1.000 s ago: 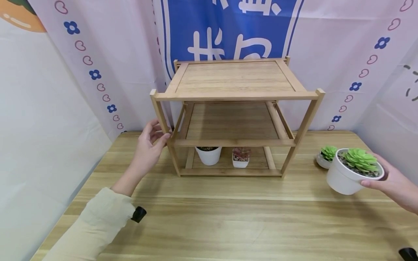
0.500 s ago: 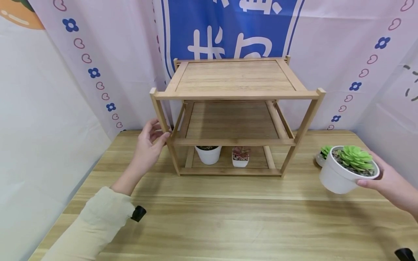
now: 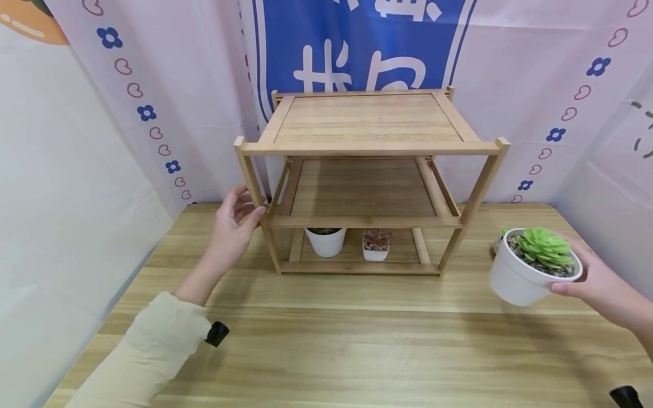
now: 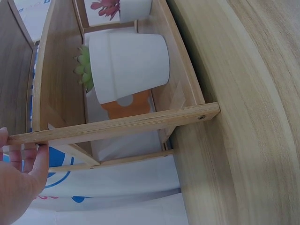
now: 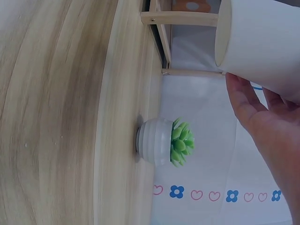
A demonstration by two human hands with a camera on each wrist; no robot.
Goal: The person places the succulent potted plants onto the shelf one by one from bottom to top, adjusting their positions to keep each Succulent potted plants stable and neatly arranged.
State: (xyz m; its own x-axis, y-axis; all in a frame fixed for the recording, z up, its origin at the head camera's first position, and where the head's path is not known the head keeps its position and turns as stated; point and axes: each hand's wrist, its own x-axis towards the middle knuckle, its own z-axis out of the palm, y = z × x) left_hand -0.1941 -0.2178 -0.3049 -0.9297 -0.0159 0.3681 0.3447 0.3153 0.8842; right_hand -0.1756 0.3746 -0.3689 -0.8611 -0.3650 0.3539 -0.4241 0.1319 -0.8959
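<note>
Head view: the right hand (image 3: pixel 594 286) has a large white pot (image 3: pixel 517 280) with a green succulent (image 3: pixel 546 246) in its grasp, thumb near the rim and the fingers mostly hidden behind it. Over the last second this pot has travelled toward the wooden rack (image 3: pixel 367 148); it is now nearer the right front post, though clearly apart from it, and held above the table (image 3: pixel 357 351). In that shift it has come across the small ribbed pot (image 5: pixel 154 140), which showed plainly a second ago and is now almost wholly covered in the head view, only a sliver left beside the rim. The right wrist view shows that small pot upright on the table with its own green plant, and the fingers against the side of the large pot. The left hand (image 3: pixel 236 224) has kept its place, pinching the left front post (image 3: pixel 251 181) between thumb and fingers just below the middle shelf (image 3: pixel 364 190). The rack stands where it did, and on its bottom shelf (image 3: pixel 353 252) the round white pot (image 3: pixel 326 243) and the square white pot (image 3: pixel 376 256) with a reddish plant are unchanged, side by side with a gap between them.
</note>
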